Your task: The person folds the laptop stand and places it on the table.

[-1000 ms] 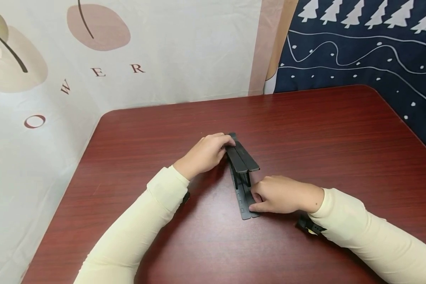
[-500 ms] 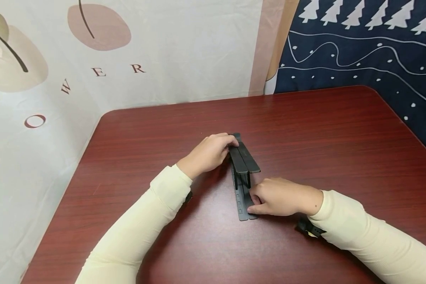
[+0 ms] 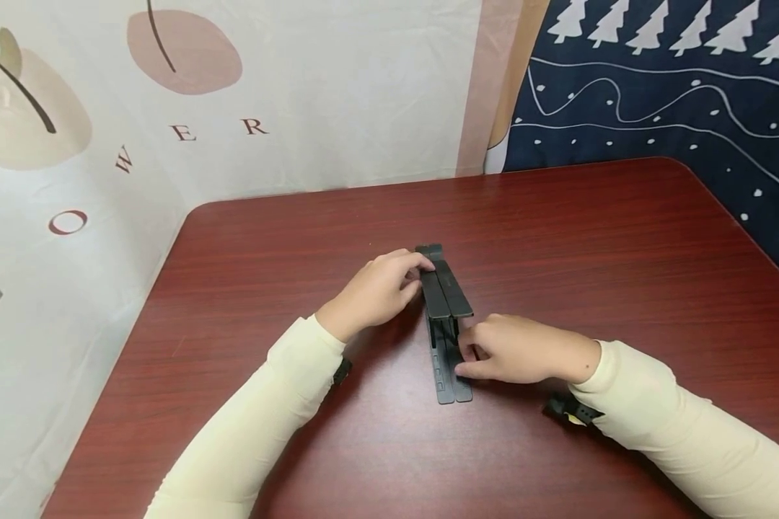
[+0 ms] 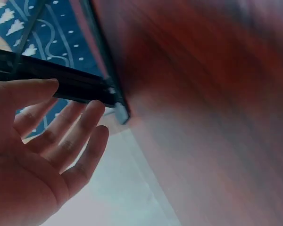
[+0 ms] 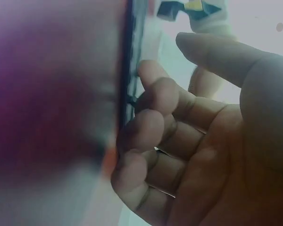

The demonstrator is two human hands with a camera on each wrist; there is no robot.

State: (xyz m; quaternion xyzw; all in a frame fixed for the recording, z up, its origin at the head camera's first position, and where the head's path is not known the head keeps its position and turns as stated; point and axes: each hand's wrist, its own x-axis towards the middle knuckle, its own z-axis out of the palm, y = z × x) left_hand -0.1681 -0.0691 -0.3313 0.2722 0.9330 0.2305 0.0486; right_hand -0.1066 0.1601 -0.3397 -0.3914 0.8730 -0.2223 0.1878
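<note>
A black folding laptop stand (image 3: 446,295) stands on the table, its narrow top panels raised over a flat two-strip base (image 3: 446,389). My left hand (image 3: 376,292) is at its far left side, with the index finger over the top panel. In the left wrist view the left fingers (image 4: 80,136) are loosely bent and spread under a dark bar (image 4: 61,80), and the thumb tip overlaps that bar. My right hand (image 3: 519,349) is at the near right side, fingers bent beside the base. The right wrist view shows the right thumb (image 5: 217,54) apart from the fingers, whose tips are close to the stand's edge (image 5: 132,61).
The stand rests on a reddish-brown wooden table (image 3: 285,231) with rounded far corners. Behind it hang a pale printed cloth (image 3: 363,86) and a dark blue one (image 3: 623,137) with white trees. Dark straps (image 3: 571,409) show at the wrists.
My left thumb has come away from the far end of the stand and the hand has eased open. My right hand has shifted slightly up. The stand has turned a little.
</note>
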